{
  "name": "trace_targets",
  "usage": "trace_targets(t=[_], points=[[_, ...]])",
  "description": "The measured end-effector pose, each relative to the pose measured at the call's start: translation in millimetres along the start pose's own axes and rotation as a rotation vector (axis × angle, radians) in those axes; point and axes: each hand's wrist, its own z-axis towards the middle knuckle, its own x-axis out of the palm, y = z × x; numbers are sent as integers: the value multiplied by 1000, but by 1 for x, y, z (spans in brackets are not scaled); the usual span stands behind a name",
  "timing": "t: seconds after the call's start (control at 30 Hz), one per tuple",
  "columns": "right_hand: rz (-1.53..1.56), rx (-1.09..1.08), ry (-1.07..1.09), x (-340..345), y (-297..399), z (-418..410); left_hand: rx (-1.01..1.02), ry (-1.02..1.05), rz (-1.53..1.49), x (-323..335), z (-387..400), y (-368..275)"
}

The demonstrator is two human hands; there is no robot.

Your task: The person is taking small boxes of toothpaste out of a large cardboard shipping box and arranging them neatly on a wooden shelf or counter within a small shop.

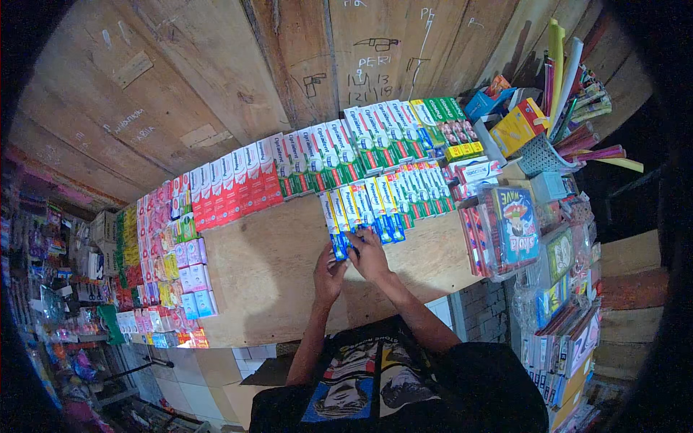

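Note:
My left hand (329, 281) is at the near left corner of a yellow, white and blue Pepsodent toothpaste box (337, 216), its fingers along the side. My right hand (371, 257) reaches in from the right, with fingers and thumb on the near ends of the same box and its neighbour. Between them, the hands grip the box's blue end; the fingers partly hide the contact. This box is leftmost in a front row of toothpaste boxes. Immediately to the right lie more Pepsodent boxes (381, 203), then small green-and-white Ciptadent boxes (425, 187).
Behind are red-and-white Pepsodent boxes (235, 187), larger Ciptadent boxes (316, 157) and green Closeup boxes (446, 111). Soap packs (195, 276) stand left on the plywood tabletop (260, 276). Wrapped books (511, 227) and a blue basket (544, 157) are right. A plank wall (216, 70) rises behind.

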Motion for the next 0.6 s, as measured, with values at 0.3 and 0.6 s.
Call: trace_targets(t=[0.3, 0.6], points=[[-96, -82, 18, -3, 3, -15, 124, -20, 177, 8, 7, 9], [-43, -123, -8, -12, 6, -25, 67, -134, 171, 20, -9, 10]])
